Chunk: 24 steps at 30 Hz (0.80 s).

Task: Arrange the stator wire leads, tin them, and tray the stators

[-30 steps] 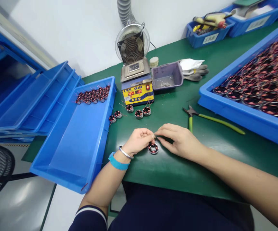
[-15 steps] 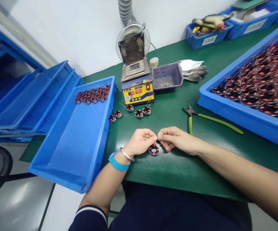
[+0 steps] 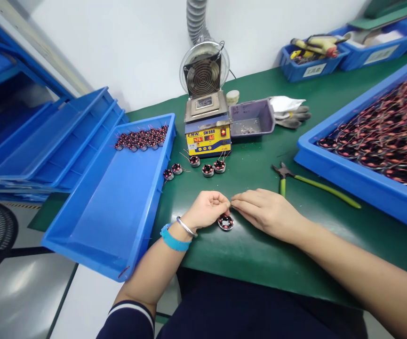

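Note:
A small round wound coil point(image 3: 225, 222) with red windings lies on the green table mat point(image 3: 252, 245) right in front of me. My left hand point(image 3: 206, 209) curls over its left side, fingertips pinched on a thin wire lead rising from it. My right hand point(image 3: 267, 211) meets it from the right, thumb and forefinger pinched on the same lead. The fingertips of both hands touch just above the coil.
Several more coils point(image 3: 207, 169) sit before a yellow solder pot point(image 3: 208, 134) with a fan behind it. A blue tray point(image 3: 118, 212) at left holds a row of coils; a large blue bin point(image 3: 351, 174) at right is full of them. Green-handled cutters point(image 3: 312, 184) lie nearby.
My hands stay pinched on the coil's lead; the right hand's fingers have shifted slightly. The view has tilted down and left a little.

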Tool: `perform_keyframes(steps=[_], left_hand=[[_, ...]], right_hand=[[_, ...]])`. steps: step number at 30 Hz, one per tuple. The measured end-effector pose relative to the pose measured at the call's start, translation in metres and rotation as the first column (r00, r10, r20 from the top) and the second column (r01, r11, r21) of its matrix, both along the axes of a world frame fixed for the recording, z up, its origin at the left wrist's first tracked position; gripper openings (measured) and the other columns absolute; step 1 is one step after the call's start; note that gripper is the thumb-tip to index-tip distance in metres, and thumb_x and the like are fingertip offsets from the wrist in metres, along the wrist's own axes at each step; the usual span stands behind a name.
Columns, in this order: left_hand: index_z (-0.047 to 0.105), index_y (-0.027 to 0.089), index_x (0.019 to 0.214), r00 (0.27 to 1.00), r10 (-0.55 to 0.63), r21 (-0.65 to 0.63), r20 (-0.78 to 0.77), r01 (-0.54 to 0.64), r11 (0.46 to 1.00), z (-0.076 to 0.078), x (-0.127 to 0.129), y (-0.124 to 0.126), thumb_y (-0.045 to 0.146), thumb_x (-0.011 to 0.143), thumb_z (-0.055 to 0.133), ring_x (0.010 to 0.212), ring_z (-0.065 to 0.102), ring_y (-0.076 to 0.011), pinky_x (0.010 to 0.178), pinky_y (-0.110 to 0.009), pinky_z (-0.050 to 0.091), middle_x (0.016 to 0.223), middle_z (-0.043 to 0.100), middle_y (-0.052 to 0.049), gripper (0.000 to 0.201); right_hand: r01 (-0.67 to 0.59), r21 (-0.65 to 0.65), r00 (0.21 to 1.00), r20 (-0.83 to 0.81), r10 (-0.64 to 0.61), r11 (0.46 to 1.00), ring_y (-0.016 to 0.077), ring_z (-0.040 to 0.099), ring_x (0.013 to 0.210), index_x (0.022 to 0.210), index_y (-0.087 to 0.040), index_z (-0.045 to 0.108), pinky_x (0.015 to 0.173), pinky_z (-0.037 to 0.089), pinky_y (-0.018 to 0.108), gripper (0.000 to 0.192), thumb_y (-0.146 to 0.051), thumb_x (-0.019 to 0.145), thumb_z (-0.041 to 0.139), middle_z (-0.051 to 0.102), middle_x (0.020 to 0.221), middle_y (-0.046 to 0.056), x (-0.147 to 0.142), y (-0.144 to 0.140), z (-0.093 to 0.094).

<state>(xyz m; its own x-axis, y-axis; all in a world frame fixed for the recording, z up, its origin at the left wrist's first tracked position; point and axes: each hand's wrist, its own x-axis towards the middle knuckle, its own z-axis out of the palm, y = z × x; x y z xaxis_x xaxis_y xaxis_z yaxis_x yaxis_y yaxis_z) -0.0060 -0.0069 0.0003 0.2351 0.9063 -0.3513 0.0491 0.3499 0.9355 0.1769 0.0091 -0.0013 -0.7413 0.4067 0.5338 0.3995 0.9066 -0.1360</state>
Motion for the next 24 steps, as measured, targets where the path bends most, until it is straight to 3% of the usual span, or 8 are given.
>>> perform_keyframes(steps=[9, 13, 15, 18, 19, 20, 22, 24], left_hand=[[0.056, 0.011, 0.061, 1.000, 0.001, 0.009, -0.003, -0.001, 1.000, -0.002, -0.001, 0.000, 0.019, 0.067, 0.065, 0.046, 0.051, -0.0053, 0.047, -0.016, 0.037, 0.051, 0.058, 0.001, 0.013], [0.055, 0.012, 0.061, 1.000, 0.009, 0.029, -0.013, -0.009, 1.000, -0.001, -0.001, -0.002, 0.017, 0.068, 0.064, 0.047, 0.053, -0.0057, 0.048, -0.016, 0.039, 0.051, 0.058, 0.001, 0.012], [0.055, 0.012, 0.063, 1.000, 0.006, 0.041, -0.024, -0.005, 0.999, 0.000, 0.000, -0.004, 0.015, 0.068, 0.063, 0.046, 0.053, -0.0062, 0.047, -0.016, 0.039, 0.051, 0.058, 0.001, 0.011], [0.055, 0.012, 0.064, 0.999, -0.015, 0.062, -0.029, 0.017, 0.998, 0.000, 0.000, -0.006, 0.013, 0.069, 0.063, 0.046, 0.054, -0.0064, 0.047, -0.016, 0.040, 0.052, 0.059, 0.001, 0.009], [0.055, 0.012, 0.064, 0.999, -0.021, 0.064, -0.030, 0.023, 0.998, 0.000, 0.000, -0.006, 0.013, 0.069, 0.063, 0.046, 0.054, -0.0062, 0.047, -0.016, 0.040, 0.053, 0.059, 0.001, 0.009], [0.055, 0.012, 0.065, 0.999, -0.025, 0.063, -0.030, 0.027, 0.998, 0.000, 0.000, -0.006, 0.013, 0.068, 0.063, 0.046, 0.053, -0.0060, 0.047, -0.016, 0.040, 0.053, 0.059, 0.001, 0.009], [0.056, 0.012, 0.064, 0.999, -0.023, 0.052, -0.027, 0.024, 0.998, -0.001, -0.001, -0.006, 0.014, 0.069, 0.064, 0.046, 0.053, -0.0058, 0.047, -0.016, 0.040, 0.053, 0.060, 0.001, 0.009], [0.055, 0.012, 0.063, 1.000, -0.021, 0.040, -0.017, 0.021, 0.999, -0.002, -0.002, -0.004, 0.014, 0.069, 0.063, 0.045, 0.053, -0.0058, 0.047, -0.016, 0.040, 0.052, 0.059, 0.001, 0.010]], right_hand=[[-0.033, 0.111, 0.999, -0.002, 0.033, 0.993, 0.0173, 0.060, 0.075, 0.092, -0.012, 0.064, 0.069, 0.043, 0.031, 0.026, -0.010, 0.094, 0.038, 0.070, 0.093, 0.009, 0.000, 0.001, -0.001], [-0.019, -0.210, 0.997, -0.080, 0.002, 0.977, 0.0192, 0.062, 0.076, 0.089, -0.014, 0.062, 0.068, 0.046, 0.033, 0.026, -0.021, 0.095, 0.038, 0.069, 0.090, 0.011, -0.005, 0.000, -0.004], [-0.005, -0.619, 0.988, -0.126, -0.093, 0.785, 0.0177, 0.062, 0.066, 0.080, -0.016, 0.058, 0.061, 0.048, 0.031, 0.029, -0.032, 0.094, 0.038, 0.067, 0.077, 0.009, -0.010, -0.001, -0.005], [-0.053, -0.982, 0.974, -0.091, -0.209, 0.182, 0.0139, 0.058, 0.050, 0.070, -0.018, 0.049, 0.052, 0.048, 0.027, 0.034, -0.046, 0.089, 0.041, 0.059, 0.058, 0.003, -0.015, -0.001, -0.005], [-0.069, -0.996, 0.975, -0.080, -0.209, 0.061, 0.0136, 0.057, 0.049, 0.070, -0.019, 0.048, 0.051, 0.048, 0.027, 0.035, -0.048, 0.088, 0.042, 0.058, 0.056, 0.002, -0.015, -0.001, -0.005], [-0.074, -0.997, 0.976, -0.080, -0.202, 0.038, 0.0138, 0.058, 0.050, 0.071, -0.018, 0.049, 0.052, 0.049, 0.027, 0.035, -0.049, 0.087, 0.043, 0.058, 0.057, 0.003, -0.015, -0.002, -0.004], [-0.055, -0.964, 0.981, -0.101, -0.168, 0.261, 0.0150, 0.061, 0.057, 0.077, -0.017, 0.054, 0.056, 0.049, 0.027, 0.031, -0.045, 0.087, 0.046, 0.063, 0.065, 0.005, -0.012, -0.002, -0.002], [-0.017, -0.768, 0.988, -0.111, -0.107, 0.640, 0.0161, 0.063, 0.067, 0.085, -0.017, 0.059, 0.061, 0.049, 0.028, 0.024, -0.037, 0.088, 0.048, 0.067, 0.077, 0.008, -0.007, -0.003, -0.001]])
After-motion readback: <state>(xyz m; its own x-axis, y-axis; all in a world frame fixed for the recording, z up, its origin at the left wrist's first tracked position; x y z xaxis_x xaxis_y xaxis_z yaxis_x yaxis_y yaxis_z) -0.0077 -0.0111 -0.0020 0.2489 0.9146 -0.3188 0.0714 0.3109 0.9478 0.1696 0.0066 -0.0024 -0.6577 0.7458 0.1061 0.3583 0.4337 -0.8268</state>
